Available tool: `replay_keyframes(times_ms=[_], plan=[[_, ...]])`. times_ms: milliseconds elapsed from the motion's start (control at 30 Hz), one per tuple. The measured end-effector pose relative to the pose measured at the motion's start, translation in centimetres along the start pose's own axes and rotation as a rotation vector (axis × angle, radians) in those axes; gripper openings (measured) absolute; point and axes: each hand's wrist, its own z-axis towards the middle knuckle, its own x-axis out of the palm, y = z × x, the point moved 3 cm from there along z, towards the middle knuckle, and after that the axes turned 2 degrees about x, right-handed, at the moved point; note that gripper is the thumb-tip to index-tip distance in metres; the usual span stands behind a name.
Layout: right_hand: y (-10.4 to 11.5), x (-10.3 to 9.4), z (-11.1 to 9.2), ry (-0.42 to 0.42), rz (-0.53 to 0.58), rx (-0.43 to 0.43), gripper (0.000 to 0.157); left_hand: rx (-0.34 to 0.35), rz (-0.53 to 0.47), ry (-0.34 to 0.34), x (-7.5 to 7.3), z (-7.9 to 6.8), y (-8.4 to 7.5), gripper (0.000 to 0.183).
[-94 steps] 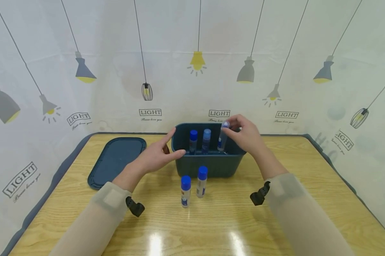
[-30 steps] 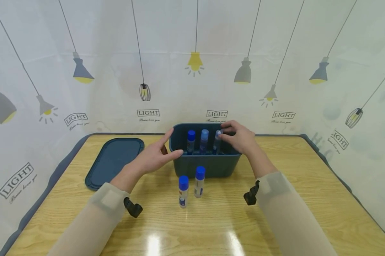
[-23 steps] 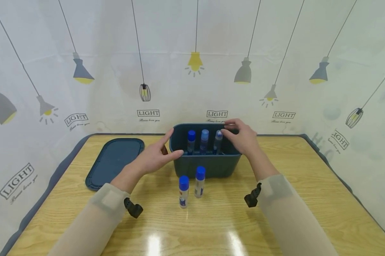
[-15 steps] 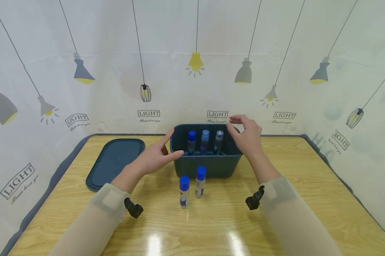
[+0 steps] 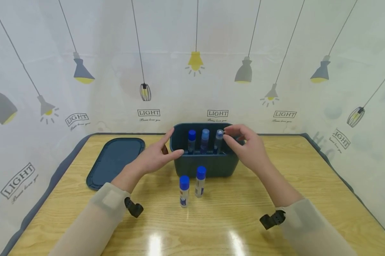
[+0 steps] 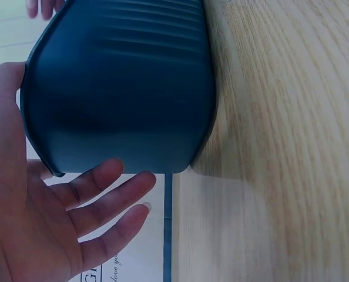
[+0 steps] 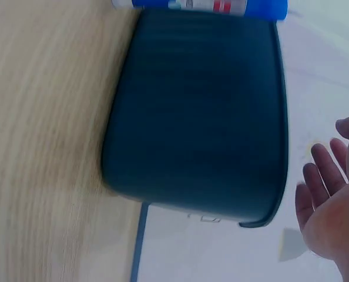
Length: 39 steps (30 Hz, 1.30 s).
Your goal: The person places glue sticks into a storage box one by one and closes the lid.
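Note:
A dark blue-green plastic bin (image 5: 206,166) stands on the table. Upright inside it are three slim clear bottles, which look like liquid glue: one with a dark blue cap (image 5: 191,135), a light-blue-capped one (image 5: 205,134) and a bottle with a clear top (image 5: 219,134). My left hand (image 5: 154,156) rests its thumb and index finger at the bin's left rim, fingers mostly straight. Over the right end, my right hand (image 5: 248,147) has its fingertips close beside the clear-topped bottle. In the right wrist view its fingers are spread apart, holding nothing.
Two more bottles with dark blue caps stand in front of the bin, a nearer one (image 5: 184,192) and a farther one (image 5: 200,182). The flat dark lid (image 5: 115,158) lies on the wooden table (image 5: 218,220) to the left. A printed curtain (image 5: 166,71) hangs behind.
My right hand sets the clear-topped bottle upright in the bin and lets it go. It draws back to the right, then returns close to that bottle. My left hand stays at the rim.

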Motion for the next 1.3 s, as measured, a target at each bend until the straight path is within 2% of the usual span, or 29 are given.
replay_keyframes(times_ms=[200,300,467,600,733,1067,1300], plan=[[1.5,0.5,-2.7,0.077,-0.015,-0.071,0.023,0.007,-0.004,0.001,0.0,-0.1,-0.1,0.105],[1.8,1.0,-3.9,0.139,-0.018,-0.071,0.022,0.013,-0.003,-0.002,0.0,-0.1,-0.1,0.105],[1.7,2.1,-5.2,0.266,-0.014,-0.053,0.027,0.014,0.004,-0.008,0.0,-0.1,-0.1,0.105],[1.4,3.2,-5.7,0.359,0.03,-0.066,0.035,0.007,0.01,-0.007,0.0,-0.1,-0.2,0.104],[1.2,4.1,-5.9,0.424,0.074,-0.043,0.04,0.005,0.013,-0.007,0.0,-0.2,-0.2,0.104],[0.9,5.9,-6.3,0.475,0.111,-0.02,0.041,0.007,0.012,-0.007,0.0,-0.2,-0.2,0.105],[0.6,6.4,-6.3,0.466,0.097,-0.041,0.031,0.007,0.008,-0.009,0.0,-0.1,0.0,0.104]])
